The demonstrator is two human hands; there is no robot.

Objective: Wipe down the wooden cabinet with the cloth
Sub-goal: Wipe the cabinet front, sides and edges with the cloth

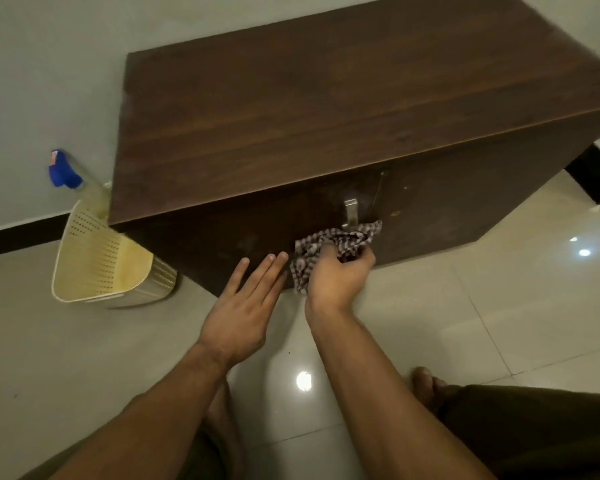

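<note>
Right hand (336,277), fingers curled tight round the checked cloth (321,245), low on the wooden cabinet (326,98) front. The cloth stretches slantwise, up-right to the metal handle (350,211). Left hand (243,306) is flat, fingers straight, touching the front alongside.

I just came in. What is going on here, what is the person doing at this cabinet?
A person is wiping the front of the wooden cabinet. The right hand grips a checked cloth against the front, just below the metal handle. The left hand, fingers straight, rests on the front beside it. A cream basket with a spray bottle stands to the left.
</note>
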